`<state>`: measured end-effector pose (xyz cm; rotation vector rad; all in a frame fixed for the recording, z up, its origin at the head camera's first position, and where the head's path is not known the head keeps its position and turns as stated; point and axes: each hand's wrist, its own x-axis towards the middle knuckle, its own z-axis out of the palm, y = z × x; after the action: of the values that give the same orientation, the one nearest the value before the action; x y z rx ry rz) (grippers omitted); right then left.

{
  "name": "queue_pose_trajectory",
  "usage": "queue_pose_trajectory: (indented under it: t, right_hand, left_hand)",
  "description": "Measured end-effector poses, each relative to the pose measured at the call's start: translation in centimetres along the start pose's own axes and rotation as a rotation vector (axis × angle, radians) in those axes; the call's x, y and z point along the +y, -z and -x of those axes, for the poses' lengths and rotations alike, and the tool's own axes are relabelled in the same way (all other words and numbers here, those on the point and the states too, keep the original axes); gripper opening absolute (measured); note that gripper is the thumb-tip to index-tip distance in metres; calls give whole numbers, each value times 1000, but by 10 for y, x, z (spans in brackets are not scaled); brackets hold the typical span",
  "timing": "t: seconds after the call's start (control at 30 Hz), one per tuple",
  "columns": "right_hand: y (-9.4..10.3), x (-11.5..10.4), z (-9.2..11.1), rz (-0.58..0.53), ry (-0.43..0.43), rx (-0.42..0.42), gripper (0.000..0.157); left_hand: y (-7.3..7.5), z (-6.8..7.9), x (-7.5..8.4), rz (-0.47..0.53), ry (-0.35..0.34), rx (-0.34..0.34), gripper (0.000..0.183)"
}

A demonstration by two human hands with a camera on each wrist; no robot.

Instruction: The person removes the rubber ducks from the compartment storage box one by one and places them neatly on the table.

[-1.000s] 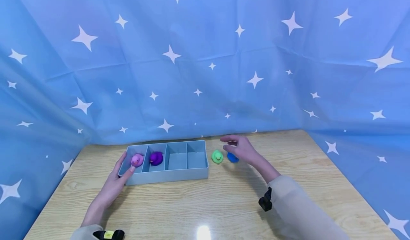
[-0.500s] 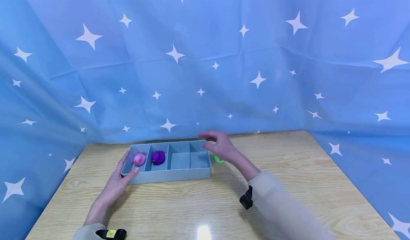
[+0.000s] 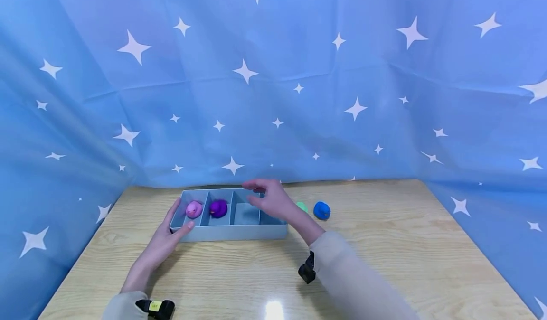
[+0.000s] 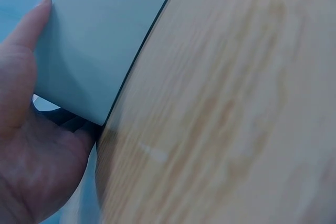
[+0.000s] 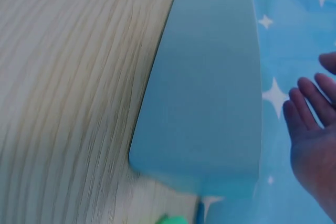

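A long blue-grey divided box (image 3: 231, 233) lies on the table. My left hand (image 3: 168, 238) grips its left end, the thumb on the front wall, as the left wrist view (image 4: 44, 166) also shows. In the leftmost compartment sits a pink rubber duck (image 3: 194, 209), and beside it a purple duck (image 3: 218, 208) occupies the second. Above the right half of the box hovers my right hand (image 3: 273, 200); its fingers are apart from the thumb and hold nothing visible. A green duck (image 3: 301, 206), partly behind that wrist, and a blue duck (image 3: 322, 211) stand right of the box.
The pale wooden table (image 3: 384, 263) reaches back to a blue star-patterned cloth (image 3: 290, 49) hung behind and at the sides. Beige sleeves (image 3: 350, 272) with a black device on each wrist cover the forearms.
My right hand has moved left from beside the blue duck to above the box's right compartments, uncovering the blue duck. The left hand has kept its grip. The view has shifted slightly.
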<state>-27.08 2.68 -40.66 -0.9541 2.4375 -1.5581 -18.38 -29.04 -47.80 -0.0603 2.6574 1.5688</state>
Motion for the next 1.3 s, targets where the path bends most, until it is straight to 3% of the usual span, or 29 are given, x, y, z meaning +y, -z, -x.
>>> queue_pose_trajectory:
  t: [0.2,0.53,0.83,1.3]
  right_hand:
    - [-24,-7,-13,38,-53,-46,37]
    - [-55,-20,-31,137,-91,-140,40]
    - [-74,-16,-44,128,-136,-95,37]
    - [-82,-10,-56,335,-117,-88,33]
  left_hand:
    - [-2,-2,1,6,13,-7,91]
    - [-1,-3,3,13,-24,-5,92]
    - [0,-2,1,27,15,-30,93]
    - [1,-3,-4,18,8,-32,94]
